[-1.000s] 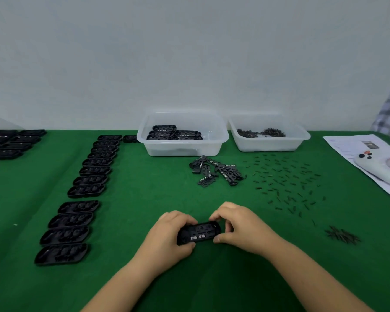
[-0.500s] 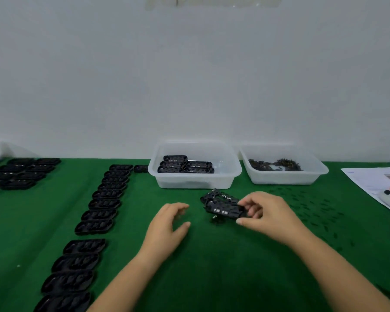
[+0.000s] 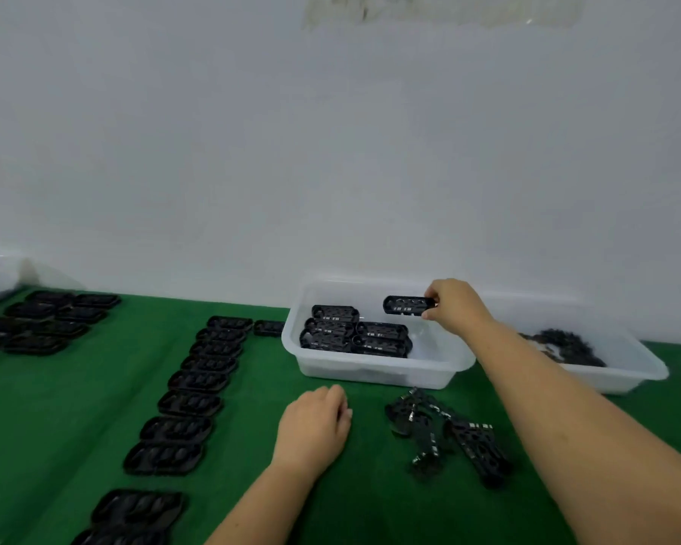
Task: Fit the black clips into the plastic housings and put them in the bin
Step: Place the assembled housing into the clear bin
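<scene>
Black plastic housing (image 3: 409, 305): one, pinched by the right hand (image 3: 455, 306) over the clear plastic bin (image 3: 374, 370); earlier low near the bench.
Binned housings (image 3: 354, 335): five, below-left of it.
Left hand (image 3: 313, 424): loosely curled, empty.

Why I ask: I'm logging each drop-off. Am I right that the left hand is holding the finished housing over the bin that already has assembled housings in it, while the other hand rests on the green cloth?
Not quite: the hands are swapped. In the head view, the right hand holds the finished housing over the bin that already has assembled housings in it, while the left hand rests on the green cloth.
</scene>
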